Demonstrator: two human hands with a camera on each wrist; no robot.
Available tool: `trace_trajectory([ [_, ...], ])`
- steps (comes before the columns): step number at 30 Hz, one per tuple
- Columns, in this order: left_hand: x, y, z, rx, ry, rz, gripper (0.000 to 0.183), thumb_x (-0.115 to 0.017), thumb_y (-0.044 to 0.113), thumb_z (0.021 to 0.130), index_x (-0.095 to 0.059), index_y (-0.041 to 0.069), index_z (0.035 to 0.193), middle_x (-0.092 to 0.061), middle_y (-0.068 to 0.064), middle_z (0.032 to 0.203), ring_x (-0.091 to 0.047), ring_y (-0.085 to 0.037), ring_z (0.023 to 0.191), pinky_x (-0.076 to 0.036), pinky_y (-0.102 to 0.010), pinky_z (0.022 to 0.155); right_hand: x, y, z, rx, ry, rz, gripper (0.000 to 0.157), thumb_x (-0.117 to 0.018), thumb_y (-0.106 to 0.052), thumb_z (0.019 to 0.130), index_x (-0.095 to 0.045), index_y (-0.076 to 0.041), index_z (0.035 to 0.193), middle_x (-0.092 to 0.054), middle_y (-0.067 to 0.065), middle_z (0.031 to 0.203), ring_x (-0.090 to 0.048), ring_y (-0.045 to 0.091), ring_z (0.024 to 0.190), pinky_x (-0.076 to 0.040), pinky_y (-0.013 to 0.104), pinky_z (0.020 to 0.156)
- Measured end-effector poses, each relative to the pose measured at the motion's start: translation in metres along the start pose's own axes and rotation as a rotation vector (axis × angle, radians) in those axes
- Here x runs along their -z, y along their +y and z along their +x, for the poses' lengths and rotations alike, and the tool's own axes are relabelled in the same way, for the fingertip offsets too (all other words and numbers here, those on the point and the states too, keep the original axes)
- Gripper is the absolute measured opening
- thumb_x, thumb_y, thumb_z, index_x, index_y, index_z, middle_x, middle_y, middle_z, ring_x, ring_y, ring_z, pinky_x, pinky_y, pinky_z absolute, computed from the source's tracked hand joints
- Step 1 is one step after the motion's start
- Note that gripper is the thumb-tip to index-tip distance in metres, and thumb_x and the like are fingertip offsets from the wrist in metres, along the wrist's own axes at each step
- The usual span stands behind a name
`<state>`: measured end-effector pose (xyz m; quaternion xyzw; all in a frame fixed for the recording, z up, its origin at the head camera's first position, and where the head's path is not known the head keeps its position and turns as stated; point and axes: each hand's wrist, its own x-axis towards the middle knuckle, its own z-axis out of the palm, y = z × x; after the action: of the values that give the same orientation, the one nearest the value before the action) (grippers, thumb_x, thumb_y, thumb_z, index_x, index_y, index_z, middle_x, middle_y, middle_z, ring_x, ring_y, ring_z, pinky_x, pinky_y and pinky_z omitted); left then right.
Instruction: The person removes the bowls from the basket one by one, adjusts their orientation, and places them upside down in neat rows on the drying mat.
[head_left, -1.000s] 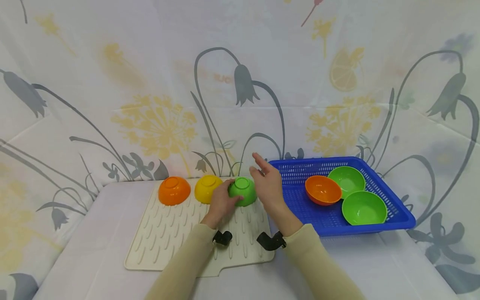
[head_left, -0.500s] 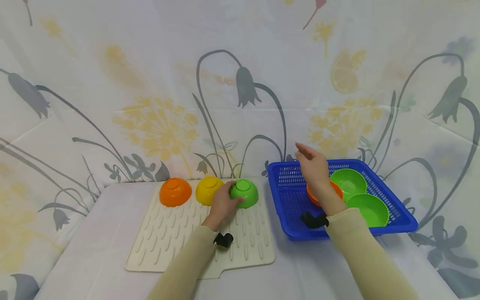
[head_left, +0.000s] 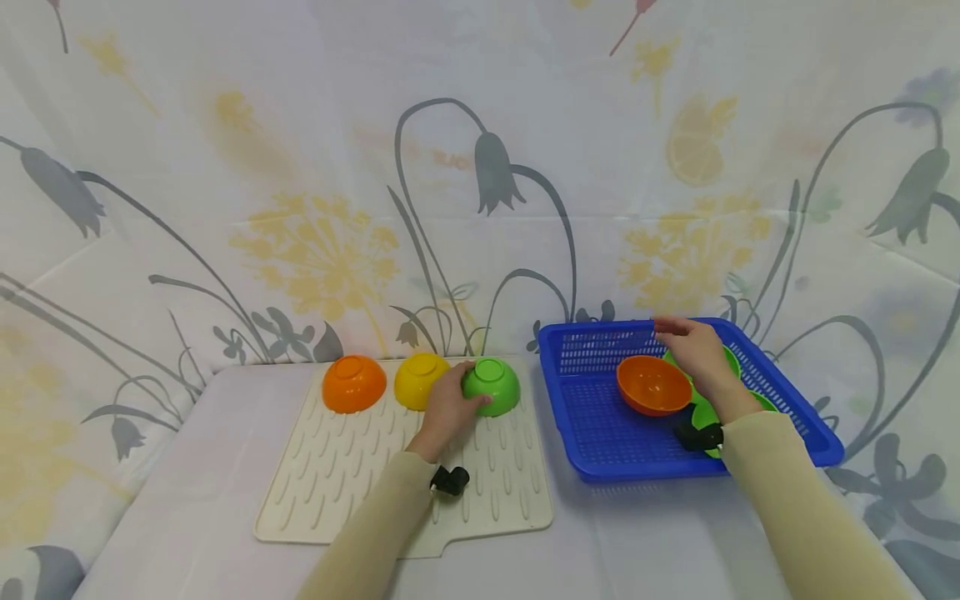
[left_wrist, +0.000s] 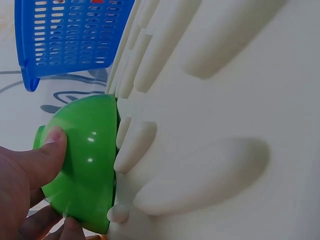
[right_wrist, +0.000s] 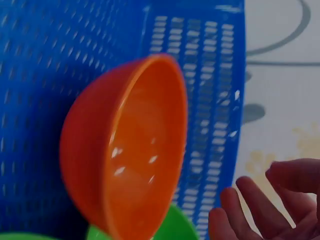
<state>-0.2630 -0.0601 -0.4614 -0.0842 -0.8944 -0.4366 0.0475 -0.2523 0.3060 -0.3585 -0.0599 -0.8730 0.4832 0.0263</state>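
Observation:
My left hand [head_left: 448, 412] holds an upside-down green bowl [head_left: 497, 387] on the cream drying mat [head_left: 337, 492]. In the left wrist view, the thumb [left_wrist: 50, 145] lies on the bowl's side near its base and the fingers curl round the lower side; the rim faces the mat. My right hand [head_left: 702, 360] hovers over the blue basket [head_left: 637, 471], holding nothing, its fingers loosely bent in the right wrist view. Below it, an orange bowl [head_left: 654, 386] sits mouth up. Two green bowls beside that are partly covered by the hand and wrist.
A yellow bowl [head_left: 417, 382] and another orange bowl [head_left: 354, 384] stand upside down in a row along the mat's back edge, left of the green one. Behind everything hangs a flower-printed cloth [head_left: 322, 250]. The basket's raised perforated walls stand right of the mat.
My right hand has moved right, from beside the green bowl on the mat to over the basket's green bowls. My left hand stays on its bowl.

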Motion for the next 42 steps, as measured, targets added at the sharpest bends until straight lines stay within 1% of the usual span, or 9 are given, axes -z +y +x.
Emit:
trace_trajectory([
  [3,-0.001,0.0,0.0,0.003,0.003,0.002,0.063,-0.082,0.016,0.084,-0.054,0.004,0.139,-0.057,-0.015,0.138,-0.052,-0.032,0.127,-0.04,-0.046,0.109,0.007,0.012,0.004,-0.012,-0.071,-0.053,0.048,-0.044,-0.009,0.105,-0.037,0.005,0.15,-0.038,0.032,0.149,-0.039,0.049,0.133,-0.034,0.061,0.108],
  [6,0.0,0.001,-0.001,0.009,0.002,-0.004,0.063,-0.082,0.016,0.084,-0.054,0.004,0.14,-0.056,-0.015,0.138,-0.052,-0.032,0.127,-0.039,-0.046,0.109,0.011,0.024,0.009,-0.034,-0.116,-0.088,0.049,-0.046,-0.004,0.102,-0.037,0.005,0.15,-0.036,0.032,0.15,-0.04,0.05,0.131,-0.032,0.063,0.108],
  [9,0.0,0.002,-0.001,0.01,0.0,-0.003,0.063,-0.081,0.015,0.084,-0.053,0.004,0.14,-0.056,-0.015,0.139,-0.052,-0.032,0.127,-0.039,-0.046,0.109,0.012,0.03,0.012,-0.054,-0.16,-0.104,0.05,-0.046,-0.003,0.101,-0.036,0.006,0.149,-0.034,0.033,0.15,-0.039,0.051,0.132,-0.031,0.064,0.108],
  [12,0.0,0.002,-0.002,0.011,-0.001,0.0,0.063,-0.081,0.016,0.085,-0.053,0.004,0.14,-0.056,-0.015,0.139,-0.051,-0.031,0.128,-0.039,-0.046,0.109,0.012,0.033,0.012,-0.045,-0.199,-0.134,0.05,-0.046,-0.002,0.099,-0.037,0.009,0.148,-0.035,0.034,0.149,-0.038,0.052,0.132,-0.031,0.064,0.108],
  [17,0.001,0.002,-0.002,0.012,-0.003,-0.004,0.063,-0.08,0.016,0.085,-0.053,0.005,0.141,-0.055,-0.014,0.14,-0.051,-0.031,0.129,-0.038,-0.045,0.11,0.013,0.034,0.012,-0.004,-0.209,-0.207,0.048,-0.051,-0.003,0.098,-0.042,0.011,0.143,-0.038,0.037,0.145,-0.039,0.053,0.13,-0.036,0.063,0.106],
  [22,0.0,0.002,-0.001,0.014,-0.009,-0.005,0.063,-0.08,0.017,0.086,-0.052,0.005,0.141,-0.055,-0.014,0.14,-0.051,-0.031,0.129,-0.038,-0.045,0.111,0.013,0.036,0.012,0.0,-0.222,-0.227,0.048,-0.052,-0.002,0.098,-0.043,0.012,0.143,-0.04,0.037,0.143,-0.04,0.054,0.13,-0.038,0.061,0.105],
  [29,0.0,0.001,-0.002,0.004,-0.004,0.001,0.063,-0.081,0.016,0.085,-0.053,0.004,0.14,-0.055,-0.016,0.14,-0.051,-0.033,0.128,-0.039,-0.047,0.109,0.012,0.04,0.012,0.037,-0.282,-0.288,0.045,-0.056,0.002,0.093,-0.052,0.01,0.137,-0.052,0.034,0.134,-0.051,0.05,0.12,-0.049,0.055,0.096],
  [35,0.001,0.001,-0.002,0.008,-0.006,-0.009,0.064,-0.081,0.016,0.085,-0.052,0.005,0.141,-0.055,-0.015,0.141,-0.05,-0.032,0.129,-0.038,-0.046,0.11,0.009,0.042,0.013,0.06,-0.319,-0.266,0.043,-0.063,0.005,0.089,-0.058,0.01,0.131,-0.06,0.033,0.122,-0.061,0.042,0.106,-0.058,0.043,0.085],
  [42,0.002,0.002,-0.003,0.015,-0.01,-0.015,0.064,-0.081,0.016,0.085,-0.053,0.006,0.141,-0.055,-0.015,0.14,-0.05,-0.032,0.129,-0.038,-0.046,0.11,0.008,0.039,0.011,0.024,-0.351,-0.256,0.041,-0.06,0.008,0.089,-0.06,0.008,0.13,-0.062,0.03,0.118,-0.065,0.034,0.096,-0.06,0.043,0.078],
])
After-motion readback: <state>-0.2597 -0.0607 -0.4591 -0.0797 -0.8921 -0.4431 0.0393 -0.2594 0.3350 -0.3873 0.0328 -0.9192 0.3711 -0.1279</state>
